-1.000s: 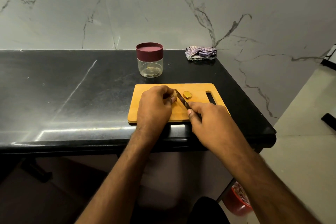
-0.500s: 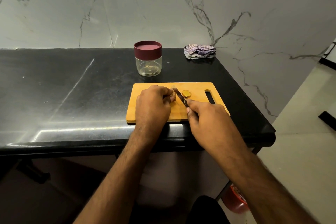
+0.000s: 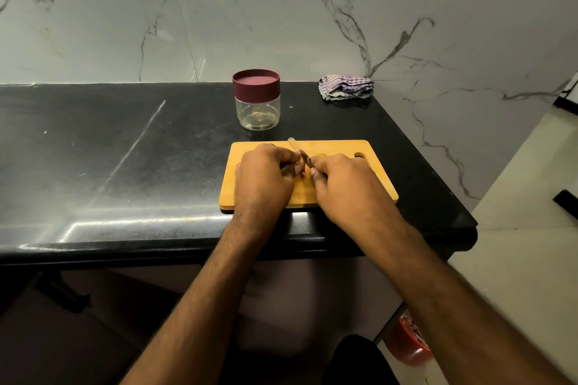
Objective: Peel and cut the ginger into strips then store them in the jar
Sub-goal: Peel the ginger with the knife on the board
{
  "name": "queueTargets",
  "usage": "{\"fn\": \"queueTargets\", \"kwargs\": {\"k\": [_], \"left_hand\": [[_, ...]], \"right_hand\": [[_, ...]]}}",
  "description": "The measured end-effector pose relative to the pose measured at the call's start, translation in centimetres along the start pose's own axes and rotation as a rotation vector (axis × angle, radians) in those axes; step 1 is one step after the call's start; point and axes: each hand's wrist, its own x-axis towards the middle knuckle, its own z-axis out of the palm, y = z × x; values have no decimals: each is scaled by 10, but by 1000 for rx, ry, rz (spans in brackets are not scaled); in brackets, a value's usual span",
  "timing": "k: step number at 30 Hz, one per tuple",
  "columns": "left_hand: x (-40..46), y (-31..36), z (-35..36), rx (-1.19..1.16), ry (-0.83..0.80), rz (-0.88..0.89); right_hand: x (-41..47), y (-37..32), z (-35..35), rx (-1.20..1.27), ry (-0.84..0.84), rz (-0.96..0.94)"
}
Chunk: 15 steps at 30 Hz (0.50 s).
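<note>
A wooden cutting board (image 3: 380, 184) lies on the black counter near its front edge. My left hand (image 3: 266, 180) curls over a piece of ginger on the board; the ginger is almost wholly hidden under the fingers. My right hand (image 3: 344, 186) grips a small knife (image 3: 298, 148), whose blade points away and to the left, just past my left fingertips. A loose ginger slice (image 3: 321, 154) barely shows behind my right hand. Behind the board stands a clear jar (image 3: 257, 109) with a maroon lid on it.
A crumpled checked cloth (image 3: 345, 87) lies at the back right corner of the black counter (image 3: 109, 150). The counter ends just right of the board. A red bin (image 3: 409, 341) stands on the floor below. A marble wall rises behind.
My right hand has slid left and forward over the board, now covering most of the loose slice. The knife blade has moved further from me past my left fingers.
</note>
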Motion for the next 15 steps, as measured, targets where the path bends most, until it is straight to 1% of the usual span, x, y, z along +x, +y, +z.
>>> {"fn": "queueTargets", "kwargs": {"k": [6,10,12,15], "left_hand": [[-2,2,0,-30,19,-19],[-1,2,0,-1,16,-7],[0,1,0,-20,20,3],[0,-1,0,-25,30,10]], "right_hand": [[-7,4,-8,21,-40,-7],[-14,7,-13,2,-59,1],[-9,3,-12,-22,-53,5],[4,0,-5,24,-25,13]]}}
